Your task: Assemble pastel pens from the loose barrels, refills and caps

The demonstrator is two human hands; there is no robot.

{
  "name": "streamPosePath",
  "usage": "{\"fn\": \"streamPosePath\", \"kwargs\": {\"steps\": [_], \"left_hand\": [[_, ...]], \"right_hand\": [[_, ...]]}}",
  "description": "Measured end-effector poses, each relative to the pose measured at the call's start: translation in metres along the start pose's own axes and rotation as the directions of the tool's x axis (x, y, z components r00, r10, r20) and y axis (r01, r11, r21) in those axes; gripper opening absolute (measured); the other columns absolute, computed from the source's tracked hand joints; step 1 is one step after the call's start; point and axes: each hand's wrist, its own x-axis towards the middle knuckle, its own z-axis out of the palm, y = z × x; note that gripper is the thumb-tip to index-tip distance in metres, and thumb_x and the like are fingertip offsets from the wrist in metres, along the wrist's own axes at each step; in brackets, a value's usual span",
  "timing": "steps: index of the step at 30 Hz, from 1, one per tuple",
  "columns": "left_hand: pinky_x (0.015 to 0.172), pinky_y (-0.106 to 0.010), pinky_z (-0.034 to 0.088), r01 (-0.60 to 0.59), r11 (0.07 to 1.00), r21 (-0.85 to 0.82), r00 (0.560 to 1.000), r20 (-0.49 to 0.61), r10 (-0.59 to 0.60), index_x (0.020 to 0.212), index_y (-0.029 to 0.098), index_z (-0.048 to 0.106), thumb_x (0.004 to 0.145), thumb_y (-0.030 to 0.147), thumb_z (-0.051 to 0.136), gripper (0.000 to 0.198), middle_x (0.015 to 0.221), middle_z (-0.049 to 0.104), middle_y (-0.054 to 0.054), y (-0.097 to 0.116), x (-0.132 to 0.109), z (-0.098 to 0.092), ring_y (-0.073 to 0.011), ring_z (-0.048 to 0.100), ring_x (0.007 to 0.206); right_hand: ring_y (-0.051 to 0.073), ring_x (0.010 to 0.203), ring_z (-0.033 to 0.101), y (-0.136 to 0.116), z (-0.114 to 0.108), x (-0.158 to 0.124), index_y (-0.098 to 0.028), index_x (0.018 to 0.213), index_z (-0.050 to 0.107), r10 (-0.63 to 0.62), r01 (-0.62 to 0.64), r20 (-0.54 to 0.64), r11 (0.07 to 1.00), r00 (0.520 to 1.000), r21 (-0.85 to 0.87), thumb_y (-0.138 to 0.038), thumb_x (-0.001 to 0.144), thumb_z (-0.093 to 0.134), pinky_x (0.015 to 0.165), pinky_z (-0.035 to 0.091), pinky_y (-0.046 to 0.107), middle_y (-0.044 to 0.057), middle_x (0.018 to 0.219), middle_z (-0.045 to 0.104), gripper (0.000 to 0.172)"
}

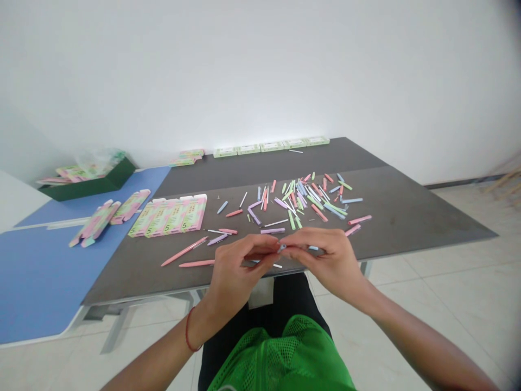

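At the table's front edge, my left hand (242, 263) and my right hand (328, 255) meet fingertip to fingertip. Both are pinched on a small light-blue pen part (281, 248); the fingers cover most of it, so its full shape is hidden. A bit of blue (313, 248) shows by my right fingers, and I cannot tell whether it belongs to the held part. Beside my left hand lie a pink pen (196, 264) and another pink pen with a clear front (184, 252). A purple pen part (272, 231) rests just beyond my fingertips.
Loose pastel pen barrels and white refills (301, 198) are scattered over the dark table (391, 217). Flat printed boxes (171, 216) lie in a row at left, with more boxes (272, 146) along the wall. A dark green bin (97, 184) stands on the blue table (32, 271).
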Motion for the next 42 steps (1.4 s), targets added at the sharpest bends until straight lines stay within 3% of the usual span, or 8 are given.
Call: {"fn": "streamPosePath", "kwargs": {"steps": [7,12,15,20,26,30,36,42], "left_hand": [[0.082,-0.023,0.067,0.112,0.987,-0.113,0.993,0.039,-0.108,0.116,0.022,0.072,0.087,0.012,0.079,0.032,0.099,0.082,-0.001,-0.010,-0.003,0.005,-0.0163,0.081,0.087],[0.076,-0.019,0.065,0.031,0.999,0.042,0.996,0.087,-0.034,0.111,0.025,0.078,0.092,0.015,0.076,0.021,0.100,0.082,-0.001,-0.014,-0.004,0.007,-0.0146,0.080,0.084],[0.073,-0.019,0.064,0.015,0.992,0.126,0.998,0.061,-0.023,0.098,0.023,0.081,0.090,0.018,0.079,0.009,0.094,0.082,0.000,-0.016,-0.004,0.003,-0.0144,0.079,0.079],[0.075,-0.019,0.064,0.069,0.989,0.132,0.997,0.036,-0.074,0.090,0.022,0.080,0.087,0.021,0.083,0.004,0.086,0.082,0.002,-0.019,-0.004,-0.005,-0.0137,0.079,0.073],[0.078,-0.020,0.065,0.117,0.984,0.134,0.992,0.036,-0.123,0.091,0.022,0.080,0.089,0.023,0.080,0.002,0.091,0.083,0.001,-0.025,-0.010,-0.010,-0.0145,0.080,0.078],[0.082,-0.024,0.066,0.133,0.984,0.115,0.990,0.039,-0.138,0.089,0.021,0.079,0.091,0.025,0.078,0.005,0.097,0.084,-0.001,-0.028,-0.011,-0.011,-0.0181,0.081,0.086],[0.076,-0.025,0.066,0.088,0.977,0.195,0.996,0.006,-0.091,0.094,0.023,0.084,0.091,0.027,0.078,0.008,0.091,0.084,-0.002,-0.032,-0.012,-0.017,-0.0195,0.080,0.080],[0.072,-0.024,0.062,0.050,0.963,0.266,0.999,0.007,-0.054,0.093,0.023,0.082,0.091,0.028,0.078,0.006,0.088,0.083,-0.001,-0.037,-0.018,-0.023,-0.0180,0.079,0.076]], "right_hand": [[0.019,0.084,0.075,0.014,0.011,-0.016,-0.018,0.107,0.082,-0.159,0.151,-0.020,0.967,0.987,-0.203,-0.008,0.095,0.066,0.074,0.058,0.030,0.010,0.098,0.080,0.023],[0.017,0.072,0.072,0.028,0.006,-0.015,-0.020,0.092,0.081,0.090,-0.091,-0.029,0.994,0.996,-0.067,-0.020,0.091,0.076,0.063,0.054,0.027,0.004,0.085,0.079,0.005],[0.018,0.075,0.071,0.046,-0.008,-0.011,-0.020,0.103,0.080,0.166,-0.166,-0.022,0.955,0.986,-0.246,-0.025,0.093,0.076,0.067,0.054,0.030,0.004,0.088,0.079,0.012],[0.027,0.093,0.064,0.068,-0.013,-0.015,-0.018,0.096,0.081,0.245,0.048,0.248,0.613,0.937,-0.788,-0.023,0.100,0.064,0.078,0.045,0.037,0.010,0.097,0.078,0.018],[0.030,0.101,0.058,0.088,0.005,-0.030,-0.016,0.098,0.076,0.348,0.172,0.339,0.433,0.874,-0.885,-0.014,0.099,0.062,0.081,0.040,0.040,0.012,0.099,0.074,0.015],[0.029,0.101,0.059,0.104,0.002,-0.035,-0.016,0.105,0.076,0.341,0.150,0.331,0.462,0.880,-0.874,-0.013,0.101,0.058,0.083,0.041,0.039,0.011,0.103,0.073,0.019],[0.029,0.102,0.062,0.109,-0.011,-0.033,-0.013,0.130,0.070,0.294,0.092,0.334,0.612,0.895,-0.786,-0.020,0.102,0.059,0.085,0.047,0.039,0.014,0.111,0.074,0.030],[0.029,0.100,0.064,0.113,-0.017,-0.030,-0.016,0.118,0.077,0.246,0.114,0.389,0.700,0.888,-0.705,-0.016,0.099,0.061,0.088,0.051,0.041,0.015,0.107,0.076,0.024]]}}
